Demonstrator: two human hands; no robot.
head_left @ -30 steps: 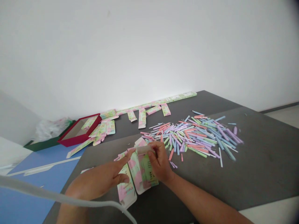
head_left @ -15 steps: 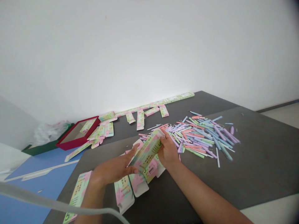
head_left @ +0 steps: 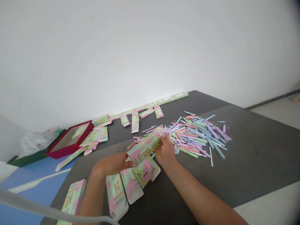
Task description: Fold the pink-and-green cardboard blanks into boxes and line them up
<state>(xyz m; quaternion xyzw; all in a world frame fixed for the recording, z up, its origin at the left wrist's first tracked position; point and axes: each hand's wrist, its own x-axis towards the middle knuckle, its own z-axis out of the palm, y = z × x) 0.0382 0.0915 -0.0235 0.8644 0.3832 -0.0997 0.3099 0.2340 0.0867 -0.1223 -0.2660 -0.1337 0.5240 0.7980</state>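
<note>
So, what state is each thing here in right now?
Held carton: tilted, in both hands; flaps unclear
Left grip: closed on its lower end
Right grip: closed on its upper end
Front cartons: lying, end flaps open
Sticks: loose, heaped
Red box: open, carton inside
Green box: open
Bag: crumpled, in or on the green box
Wall cartons: lined up

The dark table (head_left: 250, 153) carries heaped pastel sticks (head_left: 194, 136); printed cartons (head_left: 116, 194) lie scattered.
</note>
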